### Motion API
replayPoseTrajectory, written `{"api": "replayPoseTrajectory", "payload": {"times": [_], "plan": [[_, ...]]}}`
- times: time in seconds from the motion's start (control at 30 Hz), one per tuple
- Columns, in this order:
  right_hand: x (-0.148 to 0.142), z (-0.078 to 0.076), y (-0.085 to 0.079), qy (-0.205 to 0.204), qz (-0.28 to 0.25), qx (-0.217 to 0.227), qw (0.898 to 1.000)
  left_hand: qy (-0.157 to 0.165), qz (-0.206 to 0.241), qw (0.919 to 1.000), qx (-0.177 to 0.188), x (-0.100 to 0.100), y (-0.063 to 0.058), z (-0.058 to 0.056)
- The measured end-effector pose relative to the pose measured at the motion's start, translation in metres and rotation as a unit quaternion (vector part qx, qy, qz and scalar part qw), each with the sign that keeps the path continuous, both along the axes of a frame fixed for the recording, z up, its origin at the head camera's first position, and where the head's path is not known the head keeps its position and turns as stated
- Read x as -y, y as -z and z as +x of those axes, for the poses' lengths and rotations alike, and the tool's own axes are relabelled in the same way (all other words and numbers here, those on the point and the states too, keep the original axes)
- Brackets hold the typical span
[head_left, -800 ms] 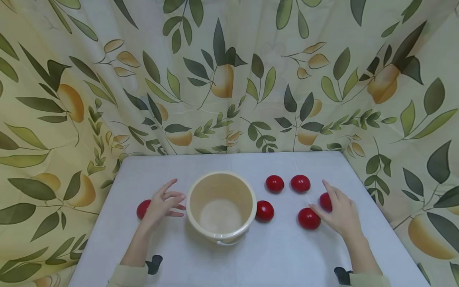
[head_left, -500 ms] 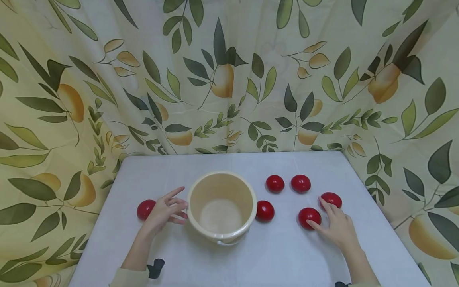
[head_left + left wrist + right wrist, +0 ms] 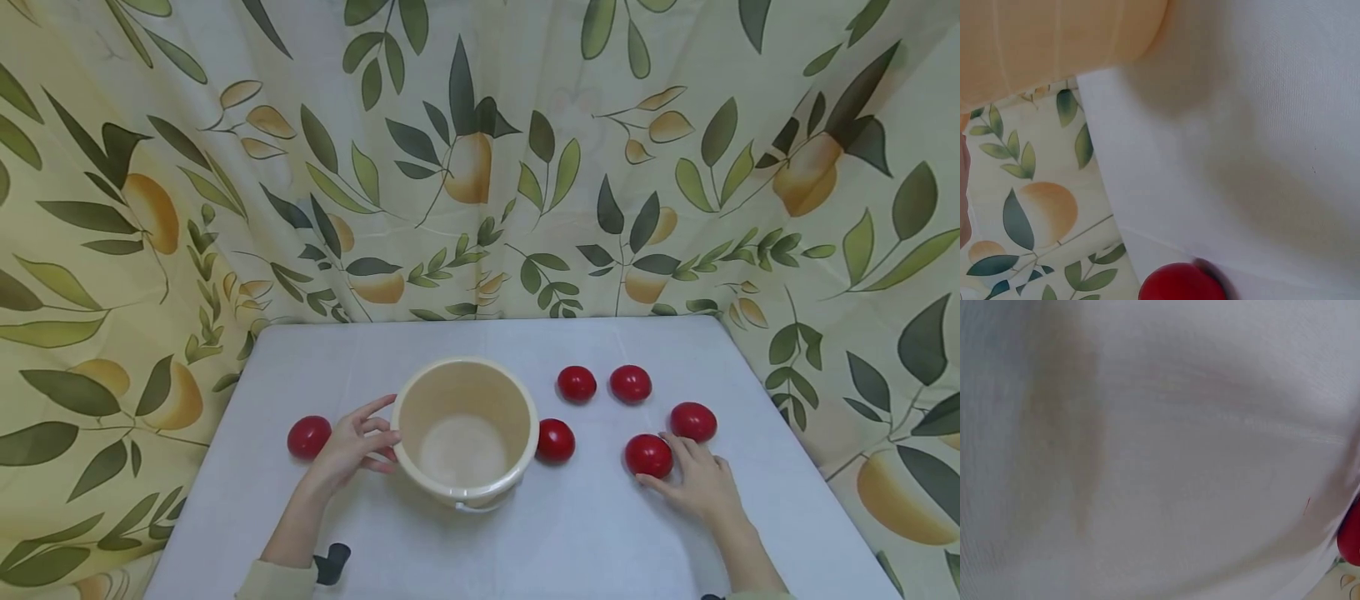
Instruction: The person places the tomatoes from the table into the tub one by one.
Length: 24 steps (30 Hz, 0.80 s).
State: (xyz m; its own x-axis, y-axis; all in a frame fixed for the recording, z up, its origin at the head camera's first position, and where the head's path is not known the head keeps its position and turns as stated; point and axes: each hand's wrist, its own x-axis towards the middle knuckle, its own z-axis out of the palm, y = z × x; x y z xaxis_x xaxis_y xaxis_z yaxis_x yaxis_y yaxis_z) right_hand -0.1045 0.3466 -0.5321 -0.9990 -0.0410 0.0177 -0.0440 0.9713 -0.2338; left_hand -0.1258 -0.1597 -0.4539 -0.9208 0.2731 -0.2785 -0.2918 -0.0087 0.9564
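Observation:
A cream bucket (image 3: 467, 483) with a pale handle stands upright on the white table; its inside looks bare. My left hand (image 3: 358, 446) is at the bucket's left side, its loosely extended fingertips touching the rim. Behind that wrist, to the left, lies a glossy red round object (image 3: 309, 437). On the right, my right hand (image 3: 703, 483) has thumb and index finger round another glossy red round object (image 3: 648, 457), which rests on the table. A similar red object (image 3: 693, 422) lies just beyond those fingers. In the left wrist view the bucket's wall (image 3: 1054, 37) shows at the top.
Two red round objects (image 3: 577, 384) (image 3: 631, 384) lie toward the back, and another red one (image 3: 556, 441) sits close against the bucket's right side. Leaf-and-fruit patterned cloth (image 3: 480, 167) hangs behind the white tabletop (image 3: 570, 533) and down both sides.
My left hand has moved right and slightly nearer, up to the bucket's rim. My right hand has drawn back from the farther red object and come round the nearer one.

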Motion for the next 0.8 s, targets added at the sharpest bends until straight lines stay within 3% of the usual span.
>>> {"api": "replayPoseTrajectory", "payload": {"times": [0.23, 0.53, 0.67, 0.8], "plan": [[0.001, -0.004, 0.009, -0.003, 0.017, -0.002, 1.0, 0.004, 0.015, 0.9999, 0.004, 0.0, 0.002, 0.0], [0.005, -0.009, 0.008, -0.028, 0.026, -0.024, 0.999, 0.012, 0.022, 0.9996, 0.011, 0.001, 0.0, 0.001], [0.01, -0.016, 0.0, -0.047, 0.031, -0.035, 0.998, 0.013, 0.02, 0.9996, 0.014, 0.001, 0.0, 0.001], [0.02, -0.027, -0.021, -0.07, 0.041, -0.053, 0.995, 0.016, 0.016, 0.9996, 0.015, 0.0, -0.001, 0.001]]}}
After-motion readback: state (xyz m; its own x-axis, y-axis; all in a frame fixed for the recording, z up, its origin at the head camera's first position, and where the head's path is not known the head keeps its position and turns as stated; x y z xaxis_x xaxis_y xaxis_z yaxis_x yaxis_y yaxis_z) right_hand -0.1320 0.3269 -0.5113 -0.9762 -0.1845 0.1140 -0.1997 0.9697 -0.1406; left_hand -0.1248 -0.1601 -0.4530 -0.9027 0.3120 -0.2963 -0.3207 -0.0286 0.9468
